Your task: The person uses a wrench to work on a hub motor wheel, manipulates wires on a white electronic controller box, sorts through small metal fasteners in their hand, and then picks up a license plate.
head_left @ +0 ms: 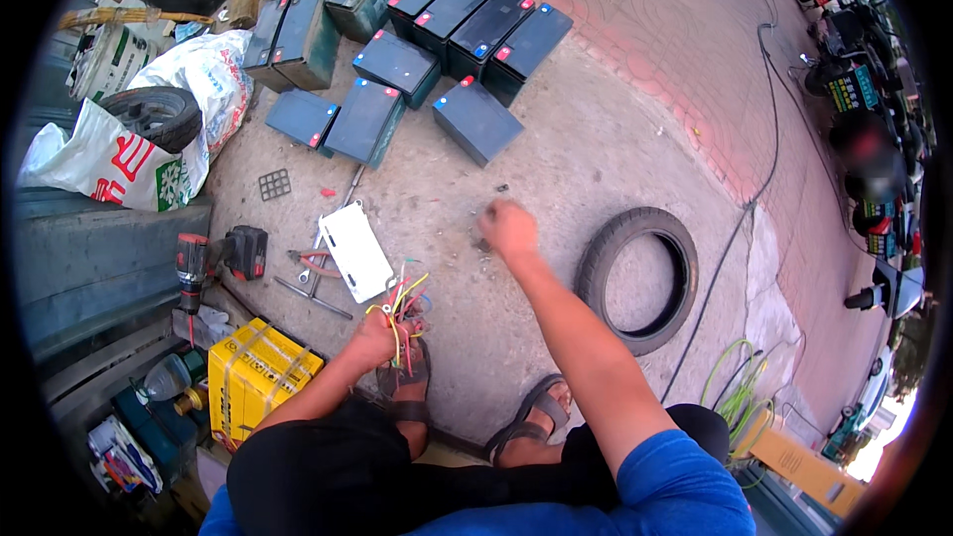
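Note:
My left hand (373,339) is closed around a bundle of thin coloured wires (405,310), yellow, red and green, whose loose ends fan out above my foot. Just beyond it lies a white rectangular panel (355,251), flat on the concrete. Reaching forward over the ground, my right hand (509,230) has its fingers curled together; what they hold, if anything, is hidden. Small dark bits (501,188) lie on the concrete near its fingertips. Beside the panel are red-handled pliers (316,263), a wrench (313,283) and a metal T-shaped tool (320,300).
Several dark block batteries (476,119) stand ahead. A bare tyre (593,273) lies at right, beyond it a long black cable (747,206). At left are a cordless drill (195,263), a yellow strapped box (260,377) and a wheel (159,117) on white sacks.

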Demonstrator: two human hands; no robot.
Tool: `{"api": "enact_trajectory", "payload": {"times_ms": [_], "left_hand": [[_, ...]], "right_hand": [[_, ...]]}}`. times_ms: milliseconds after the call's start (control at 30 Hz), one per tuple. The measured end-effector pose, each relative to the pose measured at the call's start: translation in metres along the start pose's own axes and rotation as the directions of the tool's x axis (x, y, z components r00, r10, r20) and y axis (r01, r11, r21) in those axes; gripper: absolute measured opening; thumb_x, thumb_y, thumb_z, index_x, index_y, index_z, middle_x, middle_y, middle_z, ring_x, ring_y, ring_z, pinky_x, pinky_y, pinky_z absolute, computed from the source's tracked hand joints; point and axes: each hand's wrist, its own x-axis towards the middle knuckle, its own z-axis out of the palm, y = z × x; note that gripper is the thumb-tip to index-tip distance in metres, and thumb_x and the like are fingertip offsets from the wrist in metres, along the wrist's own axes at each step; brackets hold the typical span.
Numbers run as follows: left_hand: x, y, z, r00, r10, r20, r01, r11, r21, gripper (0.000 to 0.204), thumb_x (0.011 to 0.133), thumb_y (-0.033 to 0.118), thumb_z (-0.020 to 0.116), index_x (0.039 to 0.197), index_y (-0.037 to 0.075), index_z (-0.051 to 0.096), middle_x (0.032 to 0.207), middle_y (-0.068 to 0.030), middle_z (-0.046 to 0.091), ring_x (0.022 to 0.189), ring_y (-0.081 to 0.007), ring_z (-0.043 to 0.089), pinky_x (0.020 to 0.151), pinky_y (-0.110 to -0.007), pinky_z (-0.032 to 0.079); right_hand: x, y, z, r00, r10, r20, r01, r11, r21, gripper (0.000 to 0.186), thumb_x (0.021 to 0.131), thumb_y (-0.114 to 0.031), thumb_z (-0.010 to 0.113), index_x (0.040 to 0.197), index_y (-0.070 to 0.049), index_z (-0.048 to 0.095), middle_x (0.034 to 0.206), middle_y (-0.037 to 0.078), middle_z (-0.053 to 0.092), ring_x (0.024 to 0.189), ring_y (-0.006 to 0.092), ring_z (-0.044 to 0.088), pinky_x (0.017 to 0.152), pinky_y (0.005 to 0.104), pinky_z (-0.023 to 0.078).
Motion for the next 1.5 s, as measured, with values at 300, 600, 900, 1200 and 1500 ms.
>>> {"api": "enact_trajectory", "payload": {"times_ms": [300, 600, 900, 1200, 1500], "left_hand": [[0.001, -0.001, 0.002, 0.997, 0.031, 0.070, -0.018, 0.985, -0.174, 0.024, 0.095, 0.003, 0.059, 0.120, 0.004, 0.060, 0.091, -0.0071, 0.069, 0.063, -0.0156, 0.066, 0.055, -0.031, 0.057], [0.016, -0.045, -0.009, 0.994, 0.093, 0.061, -0.091, 0.995, -0.035, 0.028, 0.094, -0.001, 0.056, 0.122, 0.004, 0.059, 0.096, -0.0071, 0.069, 0.068, -0.0150, 0.066, 0.055, -0.030, 0.056], [0.009, -0.037, -0.009, 0.996, 0.076, 0.047, -0.070, 0.991, -0.116, 0.029, 0.094, 0.001, 0.058, 0.123, 0.003, 0.060, 0.097, -0.0062, 0.069, 0.075, -0.0138, 0.067, 0.061, -0.030, 0.056], [0.010, -0.045, -0.012, 0.994, 0.111, -0.016, -0.112, 0.989, -0.096, 0.030, 0.092, 0.006, 0.061, 0.122, 0.001, 0.064, 0.090, -0.0055, 0.071, 0.075, -0.0133, 0.069, 0.066, -0.030, 0.057], [0.010, -0.038, -0.008, 0.991, 0.131, 0.005, -0.131, 0.991, -0.015, 0.027, 0.092, 0.004, 0.063, 0.118, 0.001, 0.064, 0.086, -0.0063, 0.069, 0.068, -0.0145, 0.067, 0.058, -0.031, 0.054]], "right_hand": [[0.050, 0.014, -0.007, 0.974, -0.034, -0.225, 0.044, 0.998, 0.044, 0.017, 0.082, -0.015, 0.070, 0.097, -0.007, 0.074, 0.110, 0.020, 0.068, 0.099, 0.0383, 0.068, 0.089, 0.0447, 0.055], [0.038, -0.013, 0.023, 0.881, -0.395, -0.259, 0.401, 0.916, -0.032, 0.018, 0.084, -0.004, 0.062, 0.099, -0.006, 0.072, 0.109, 0.017, 0.066, 0.101, 0.0373, 0.066, 0.089, 0.0424, 0.056], [0.063, -0.030, 0.036, 0.801, -0.539, -0.262, 0.409, 0.811, -0.418, 0.012, 0.081, 0.000, 0.061, 0.090, -0.002, 0.070, 0.101, 0.013, 0.064, 0.098, 0.0312, 0.066, 0.079, 0.0397, 0.059], [0.050, -0.002, 0.023, 0.880, -0.428, -0.207, 0.429, 0.902, -0.041, 0.013, 0.081, -0.009, 0.064, 0.091, -0.005, 0.072, 0.099, 0.019, 0.067, 0.091, 0.0366, 0.068, 0.080, 0.0467, 0.057], [-0.028, 0.020, 0.038, 0.936, -0.341, -0.085, 0.345, 0.937, 0.048, 0.014, 0.085, -0.009, 0.061, 0.094, -0.005, 0.071, 0.102, 0.020, 0.066, 0.096, 0.0386, 0.067, 0.088, 0.0451, 0.055]]}}
